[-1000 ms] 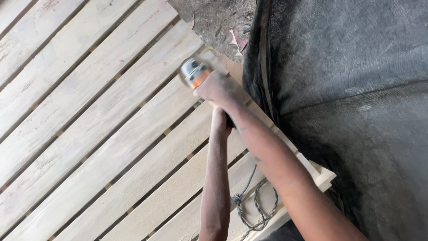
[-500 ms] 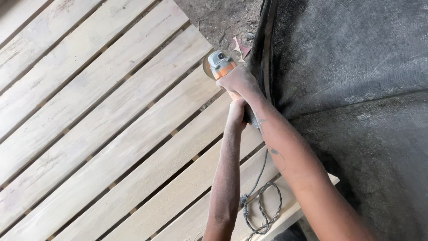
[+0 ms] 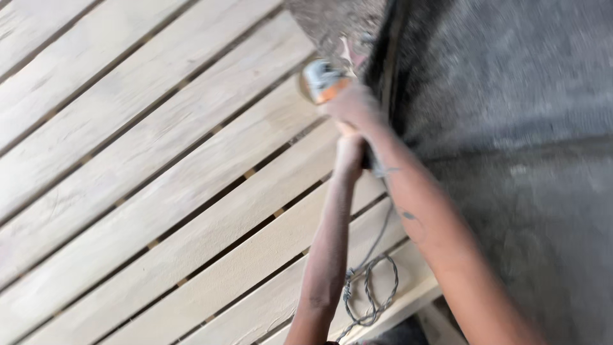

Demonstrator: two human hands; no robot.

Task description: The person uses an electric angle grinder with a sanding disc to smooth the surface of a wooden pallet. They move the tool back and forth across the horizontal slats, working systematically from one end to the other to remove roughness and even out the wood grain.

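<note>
The right hand [image 3: 354,105] clenched on the angle grinder [image 3: 322,82], left hand [image 3: 350,156] gripping its body (view blurred), could gouge the slat [image 3: 211,166] if tilted.

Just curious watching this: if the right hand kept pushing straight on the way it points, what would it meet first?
The right hand grips a power sander pointing toward the slats' far end. Straight on, it looks likely to run off the wooden slat onto the dirt ground; blur leaves depth uncertain.
</note>
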